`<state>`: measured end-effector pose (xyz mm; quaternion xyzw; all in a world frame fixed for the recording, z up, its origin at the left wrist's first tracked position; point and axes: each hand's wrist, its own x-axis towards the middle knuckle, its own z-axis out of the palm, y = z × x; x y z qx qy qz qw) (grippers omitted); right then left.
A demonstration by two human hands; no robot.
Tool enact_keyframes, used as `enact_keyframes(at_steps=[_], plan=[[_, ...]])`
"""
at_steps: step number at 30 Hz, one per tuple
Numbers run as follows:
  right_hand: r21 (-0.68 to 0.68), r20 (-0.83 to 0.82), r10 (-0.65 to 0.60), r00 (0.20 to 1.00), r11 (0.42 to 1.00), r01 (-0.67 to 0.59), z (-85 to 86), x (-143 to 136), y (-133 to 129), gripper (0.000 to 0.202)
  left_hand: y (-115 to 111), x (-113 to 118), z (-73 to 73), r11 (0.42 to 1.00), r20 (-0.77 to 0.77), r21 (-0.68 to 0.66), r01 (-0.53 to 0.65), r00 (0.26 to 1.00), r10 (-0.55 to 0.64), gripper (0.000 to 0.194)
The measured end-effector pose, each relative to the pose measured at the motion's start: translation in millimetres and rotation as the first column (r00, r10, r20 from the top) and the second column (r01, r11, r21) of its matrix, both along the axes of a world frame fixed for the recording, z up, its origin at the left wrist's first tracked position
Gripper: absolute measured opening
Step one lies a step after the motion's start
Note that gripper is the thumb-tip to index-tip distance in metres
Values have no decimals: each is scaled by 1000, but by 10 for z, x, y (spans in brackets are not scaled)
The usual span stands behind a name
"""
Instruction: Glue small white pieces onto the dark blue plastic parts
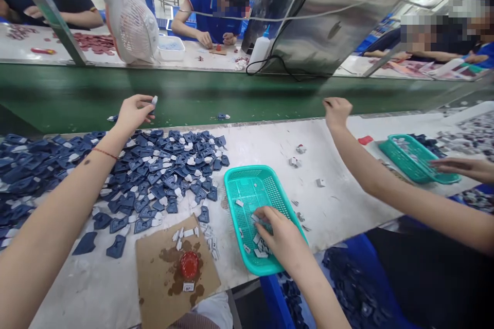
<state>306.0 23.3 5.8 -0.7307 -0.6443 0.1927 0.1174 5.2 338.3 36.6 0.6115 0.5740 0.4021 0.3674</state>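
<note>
Over the edge of the green conveyor belt, my left hand pinches a small navy and white piece. My right hand reaches into a teal basket, its fingers closed around a small white piece. Other small white pieces lie in the basket below the fingers. Left of the basket, a stained cardboard sheet carries a red round container and several white pieces. A large heap of navy pieces covers the table's left side.
A neighbouring person's hand is over the belt at the right; another hand is at a second teal basket. One navy and white piece lies on the belt. Blue bins stand below the table edge. People work across the belt.
</note>
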Motion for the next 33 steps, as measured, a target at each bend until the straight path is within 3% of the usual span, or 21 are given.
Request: enact_keyframes(at_steps=[4, 9, 13, 17, 21, 26, 33], plan=[[53, 60, -19, 998, 998, 16, -56, -16, 18, 18, -540, -21, 218, 997, 348, -81, 14, 937, 16, 27], [85, 84, -1, 996, 996, -6, -100, -21, 40, 21, -1355, -131, 368, 957, 664, -242, 162, 747, 41, 16], [205, 27, -13, 1000, 979, 7, -87, -52, 32, 20, -1999, -260, 335, 890, 729, -385, 245, 672, 131, 19], [338, -94, 3, 996, 941, 29, 49, -304, -39, 23, -2462, -384, 171, 864, 780, -421, 277, 596, 189, 24], [340, -203, 44, 978, 940, 29, 197, -706, -141, 19, -2769, -477, -30, 860, 775, -439, 261, 595, 215, 34], [237, -314, 164, 935, 967, -90, 234, -1104, -239, 12, -3071, -549, -291, 852, 715, -477, 216, 658, 233, 30], [161, -243, 273, 931, 958, -239, 223, -1385, -227, 12, -3291, -564, -456, 843, 642, -499, 200, 739, 205, 27]])
